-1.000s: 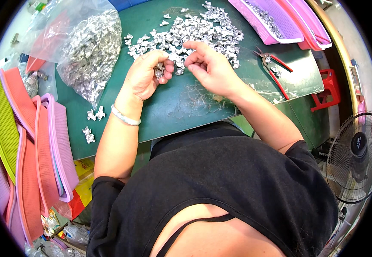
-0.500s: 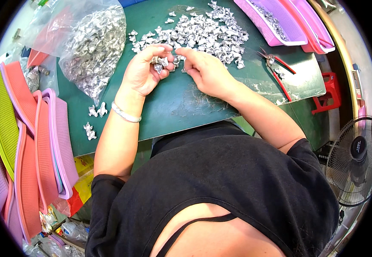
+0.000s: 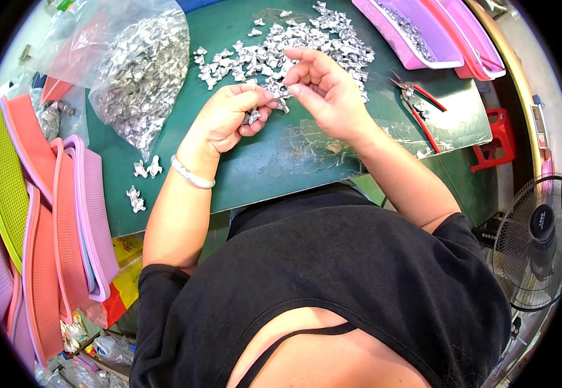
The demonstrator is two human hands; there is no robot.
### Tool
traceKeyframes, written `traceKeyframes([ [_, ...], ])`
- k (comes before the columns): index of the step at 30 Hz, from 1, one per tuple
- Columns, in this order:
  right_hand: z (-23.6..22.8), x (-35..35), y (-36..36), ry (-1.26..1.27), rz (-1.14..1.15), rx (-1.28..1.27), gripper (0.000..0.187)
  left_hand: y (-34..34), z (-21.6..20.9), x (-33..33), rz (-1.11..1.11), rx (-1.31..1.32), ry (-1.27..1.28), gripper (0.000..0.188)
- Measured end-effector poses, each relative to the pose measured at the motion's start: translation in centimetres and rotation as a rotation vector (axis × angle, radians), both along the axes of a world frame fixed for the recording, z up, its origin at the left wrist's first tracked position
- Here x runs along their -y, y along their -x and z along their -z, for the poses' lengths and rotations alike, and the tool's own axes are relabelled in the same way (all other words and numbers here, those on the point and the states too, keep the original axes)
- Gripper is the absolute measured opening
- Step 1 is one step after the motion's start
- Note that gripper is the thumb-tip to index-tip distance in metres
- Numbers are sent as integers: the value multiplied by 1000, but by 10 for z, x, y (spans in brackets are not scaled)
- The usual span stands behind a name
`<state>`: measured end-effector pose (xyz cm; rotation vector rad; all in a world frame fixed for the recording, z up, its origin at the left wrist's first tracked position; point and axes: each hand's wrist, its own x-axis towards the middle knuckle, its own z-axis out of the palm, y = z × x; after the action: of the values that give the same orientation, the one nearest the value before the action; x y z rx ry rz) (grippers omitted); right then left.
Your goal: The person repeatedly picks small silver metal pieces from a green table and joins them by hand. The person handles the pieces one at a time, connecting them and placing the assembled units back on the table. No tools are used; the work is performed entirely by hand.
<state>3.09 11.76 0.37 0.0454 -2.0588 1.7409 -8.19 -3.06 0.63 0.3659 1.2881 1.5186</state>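
Small silver metal castings (image 3: 253,116) sit in the curled fingers of my left hand (image 3: 229,118), with its thumb and forefinger pressed together at the front. Just right of those fingertips, my right hand (image 3: 333,97) is raised with thumb and fingers apart and nothing visible between them. Its thumb tip is close to a silver piece (image 3: 280,97) by the left fingertips; whether that piece is held or lies on the table I cannot tell. Beyond both hands spreads a loose pile of the same castings (image 3: 333,45) on the green table (image 3: 255,174).
A clear plastic bag (image 3: 142,71) full of castings lies to the left, with a few loose pieces (image 3: 136,198) nearer me. Red-handled pliers (image 3: 418,107) are at right, below a purple basket (image 3: 404,35). Stacked plastic baskets (image 3: 93,213) stand left; a fan (image 3: 533,239) is at right.
My right hand has opened and lifted slightly right, away from the left fingertips. My left hand has turned, and its thumb and forefinger have closed together.
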Motion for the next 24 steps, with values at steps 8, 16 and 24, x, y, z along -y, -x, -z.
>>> traceKeyframes([
  [8,-8,-2,-3,169,-25,200,38,3,3,1,26,101,-68,17],
  [16,-10,-2,-3,219,-37,258,37,4,5,1,44,183,-89,16],
  [24,-9,-3,-4,296,-49,250,40,3,5,0,49,96,-91,13],
])
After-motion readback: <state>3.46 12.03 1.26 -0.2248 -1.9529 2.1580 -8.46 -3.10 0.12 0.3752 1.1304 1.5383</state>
